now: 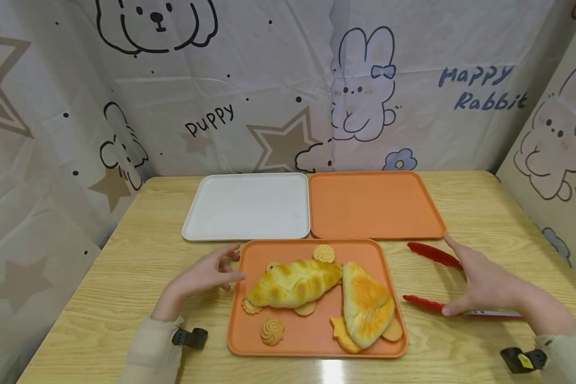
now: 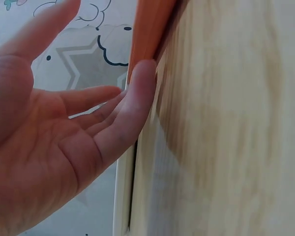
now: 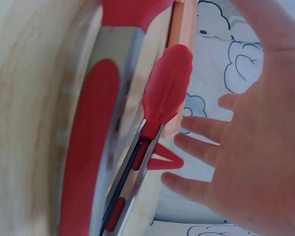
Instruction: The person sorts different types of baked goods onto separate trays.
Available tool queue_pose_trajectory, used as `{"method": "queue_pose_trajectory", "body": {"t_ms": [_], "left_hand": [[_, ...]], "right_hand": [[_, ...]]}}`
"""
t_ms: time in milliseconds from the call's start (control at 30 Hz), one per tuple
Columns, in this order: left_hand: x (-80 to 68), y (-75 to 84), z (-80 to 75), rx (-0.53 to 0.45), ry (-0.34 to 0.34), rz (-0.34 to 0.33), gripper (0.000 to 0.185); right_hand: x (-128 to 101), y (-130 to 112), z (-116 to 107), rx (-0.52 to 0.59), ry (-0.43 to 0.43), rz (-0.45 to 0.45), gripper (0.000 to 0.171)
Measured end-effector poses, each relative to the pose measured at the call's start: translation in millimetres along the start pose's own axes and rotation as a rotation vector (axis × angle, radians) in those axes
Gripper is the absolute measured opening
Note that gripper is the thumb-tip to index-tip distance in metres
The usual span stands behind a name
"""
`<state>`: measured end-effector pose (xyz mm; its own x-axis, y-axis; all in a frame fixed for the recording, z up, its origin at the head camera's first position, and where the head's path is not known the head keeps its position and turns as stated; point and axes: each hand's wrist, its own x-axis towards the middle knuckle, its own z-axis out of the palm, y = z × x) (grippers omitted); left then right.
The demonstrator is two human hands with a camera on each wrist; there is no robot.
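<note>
My left hand [image 1: 197, 277] is at the left edge of the near orange tray [image 1: 242, 338], fingers relaxed and holding nothing. In the left wrist view, a fingertip [image 2: 146, 73] overlaps the tray's side. That tray carries a long braided bread [image 1: 295, 285], a folded triangular bread [image 1: 367, 306], a swirl cookie [image 1: 272, 332], a star-shaped cookie [image 1: 343, 335] and a round dotted cookie [image 1: 324, 253]. Other cookies are partly hidden beneath the breads. Over the red-tipped metal tongs [image 1: 432, 254] my right hand [image 1: 494, 282] is spread; its fingers [image 3: 196, 147] stay straight beside the spread arms.
Behind the near tray, a white tray [image 1: 249, 207] and a second orange tray [image 1: 376, 205] stand side by side on the wooden table [image 1: 101, 320]. Printed cloth [image 1: 269, 80] with cartoon animals walls off the back and both sides.
</note>
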<state>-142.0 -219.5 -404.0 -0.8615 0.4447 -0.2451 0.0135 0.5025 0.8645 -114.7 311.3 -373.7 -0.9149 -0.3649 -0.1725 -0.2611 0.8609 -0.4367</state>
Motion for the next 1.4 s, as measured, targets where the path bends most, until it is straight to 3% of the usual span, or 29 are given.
{"method": "queue_pose_trajectory", "body": {"t_ms": [167, 533, 967, 1200, 1400], "left_hand": [[-1.6, -0.5, 1.0, -0.002, -0.07, 0.023, 0.081], [-8.0, 2.8, 5.2, 0.078, -0.078, 0.039, 0.092], [-7.9, -6.5, 7.7, -0.017, -0.107, 0.051, 0.09], [-7.4, -9.0, 6.7, -0.076, -0.099, 0.033, 0.091], [-7.2, -10.9, 7.1, -0.07, -0.088, 0.03, 0.091]], "right_hand": [[-5, 9, 5, -0.002, -0.028, 0.014, 0.143], [-16, 28, 19, -0.022, -0.025, 0.014, 0.142], [-24, 42, 24, 0.081, -0.01, 0.081, 0.149], [-28, 52, 25, 0.098, 0.014, 0.078, 0.126], [-29, 52, 25, 0.092, 0.03, 0.098, 0.12]]}}
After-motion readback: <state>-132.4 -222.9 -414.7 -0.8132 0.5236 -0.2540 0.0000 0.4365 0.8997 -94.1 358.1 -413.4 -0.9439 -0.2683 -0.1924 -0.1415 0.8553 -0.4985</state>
